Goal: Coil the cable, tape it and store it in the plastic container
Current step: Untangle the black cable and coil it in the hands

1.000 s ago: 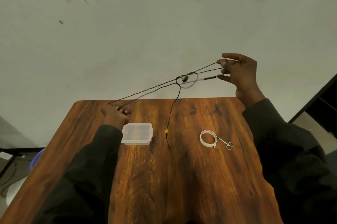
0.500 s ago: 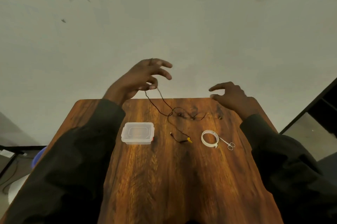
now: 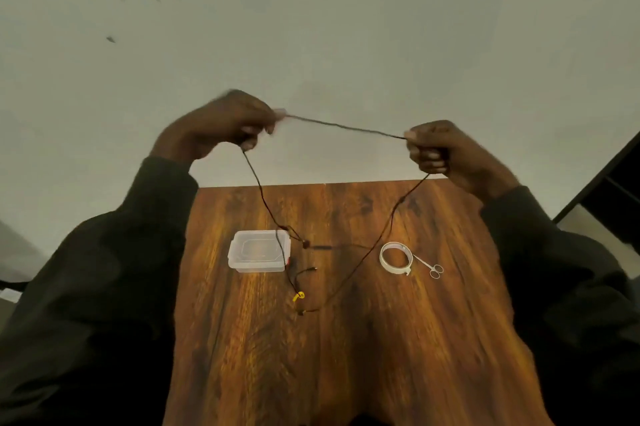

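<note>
A thin black cable is stretched taut between my two raised hands above the far edge of the wooden table. My left hand pinches one part of it, and my right hand is closed on another. From each hand a strand hangs down to the table, where the loose ends with a yellow tag lie tangled. A clear plastic container with its lid on sits on the table, left of the tangle. One strand crosses over its right side.
A white roll of tape lies to the right of the cable ends, with small metal scissors beside it. A pale wall rises behind the table; a dark shelf edge is at far right.
A second ago the cable ran between my low left and high right hand. Then my right hand was off it, the left lifting. Now both hands are raised, pulling a length straight.
</note>
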